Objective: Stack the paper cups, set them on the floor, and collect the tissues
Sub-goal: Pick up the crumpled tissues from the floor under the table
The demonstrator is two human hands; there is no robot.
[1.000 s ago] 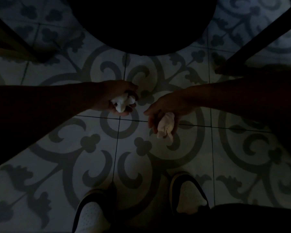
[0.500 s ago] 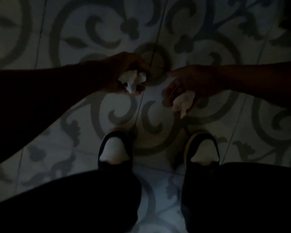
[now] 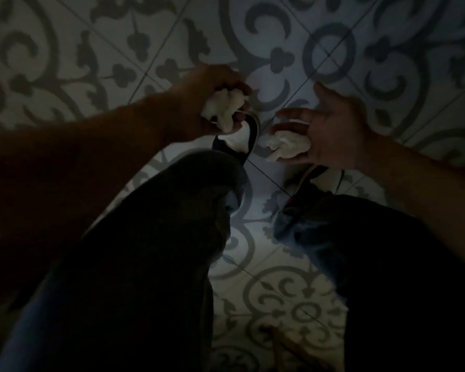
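The scene is dim. My left hand is clenched around a crumpled white tissue, held above my left shoe. My right hand is turned palm up, its fingers loosely curled, with a second crumpled white tissue pinched in it. The two hands are close together but apart. No paper cups are in view.
Below me lies a patterned tile floor with grey scrollwork. My dark trouser legs fill the lower frame, and my two dark shoes with white toes stand under the hands. A thin wooden piece shows at the bottom.
The view has tilted down and turned, so the dark round object and dark bar at the top are gone. My right hand has rolled palm up. Both hands still hold their tissues.
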